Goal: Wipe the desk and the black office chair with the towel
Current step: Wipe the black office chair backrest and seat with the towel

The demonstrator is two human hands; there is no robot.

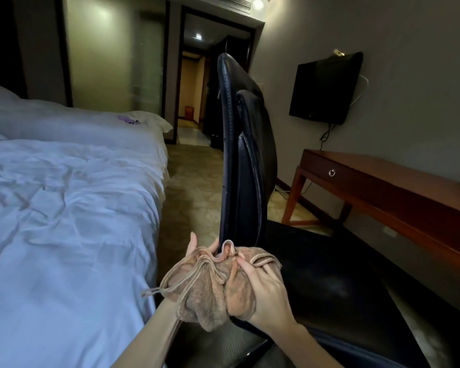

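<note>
The black office chair (246,155) stands right before me, its backrest seen edge-on and its seat (329,274) stretching to the right. A bunched tan towel (207,288) is wrapped round the lower edge of the backrest. My left hand (197,248) is mostly hidden under the towel, with only its fingertips showing on the backrest's left side. My right hand (263,288) holds the towel from the right, its fingers curled into the folds. The brown wooden desk (398,187) stands against the right wall.
A bed (64,208) with rumpled white sheets fills the left side, close to the chair. A black TV (325,88) hangs on the wall above the desk, cables trailing down. Carpeted floor (194,187) runs between bed and chair towards a doorway (197,83).
</note>
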